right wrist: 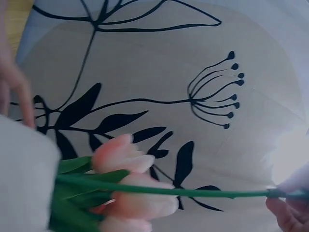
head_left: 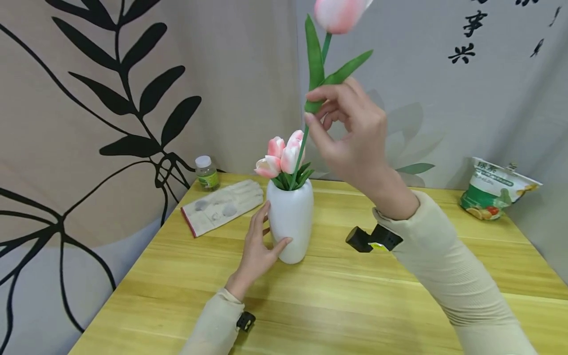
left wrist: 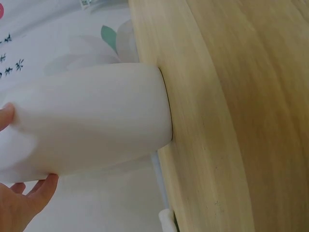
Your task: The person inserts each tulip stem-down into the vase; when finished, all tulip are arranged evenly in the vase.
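Observation:
A white vase (head_left: 290, 222) stands upright on the wooden table, with several pink-and-white tulips (head_left: 280, 157) and their green leaves at its mouth. My left hand (head_left: 257, 246) holds the vase from its left side, fingers and thumb curved round the lower body. Above the vase, my right hand (head_left: 350, 123) pinches the green stem of another tulip (head_left: 339, 15) near its leaves, between thumb and fingers. That tulip's stem (right wrist: 207, 193) runs down to the vase mouth in the right wrist view. Its lower end is hidden among the leaves.
Left of the vase lies a pair of white work gloves (head_left: 224, 207). Behind them stands a small jar (head_left: 206, 173) with a white lid. A green-and-white snack bag (head_left: 494, 190) sits at the table's right rear. Printed curtains (head_left: 248, 74) hang close behind the table (head_left: 355, 305).

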Demonstrator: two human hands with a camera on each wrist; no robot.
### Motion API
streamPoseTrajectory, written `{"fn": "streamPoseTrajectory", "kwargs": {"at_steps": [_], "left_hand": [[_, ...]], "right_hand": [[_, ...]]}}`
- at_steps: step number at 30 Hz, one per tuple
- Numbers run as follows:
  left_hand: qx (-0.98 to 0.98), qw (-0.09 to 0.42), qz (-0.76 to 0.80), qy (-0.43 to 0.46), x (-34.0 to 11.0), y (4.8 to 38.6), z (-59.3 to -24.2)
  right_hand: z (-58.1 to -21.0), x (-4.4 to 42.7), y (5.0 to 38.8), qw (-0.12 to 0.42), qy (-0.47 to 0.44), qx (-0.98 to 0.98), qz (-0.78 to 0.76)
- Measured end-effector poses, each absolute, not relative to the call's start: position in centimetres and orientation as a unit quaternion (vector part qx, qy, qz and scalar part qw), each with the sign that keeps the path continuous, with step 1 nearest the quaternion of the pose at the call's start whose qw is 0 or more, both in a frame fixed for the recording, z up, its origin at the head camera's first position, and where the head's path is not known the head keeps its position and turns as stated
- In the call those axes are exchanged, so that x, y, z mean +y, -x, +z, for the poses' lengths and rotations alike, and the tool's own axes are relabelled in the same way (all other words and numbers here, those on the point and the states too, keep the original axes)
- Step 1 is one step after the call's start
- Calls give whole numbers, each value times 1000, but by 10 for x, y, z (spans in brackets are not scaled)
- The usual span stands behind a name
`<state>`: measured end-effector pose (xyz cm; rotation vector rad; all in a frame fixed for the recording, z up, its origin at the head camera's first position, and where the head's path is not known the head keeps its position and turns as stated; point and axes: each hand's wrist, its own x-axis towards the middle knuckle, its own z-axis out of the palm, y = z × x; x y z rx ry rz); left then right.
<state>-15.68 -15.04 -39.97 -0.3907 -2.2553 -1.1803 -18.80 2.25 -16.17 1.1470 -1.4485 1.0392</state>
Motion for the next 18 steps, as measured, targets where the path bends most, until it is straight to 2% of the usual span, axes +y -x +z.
{"fn": "streamPoseTrajectory", "kwargs": {"at_steps": [3,6,12,15,18], "left_hand": [[-842,275,-442,142,-150,157,-399],[-842,278,-440,144,-149,157,-399],[-837,293,-432,163,-150,157,-401],[-836,291,-435,165,-150,157,-401],[-834,289,-440,166,-150,157,-401]], "right_hand": [[-158,18,186,495,-475,-600,411],[-163,12,184,476,-496,-629,363],[-200,-2,188,425,-534,-659,317],[-228,-7,193,447,-550,-643,290],[-249,-8,198,501,-555,-614,254]]}}
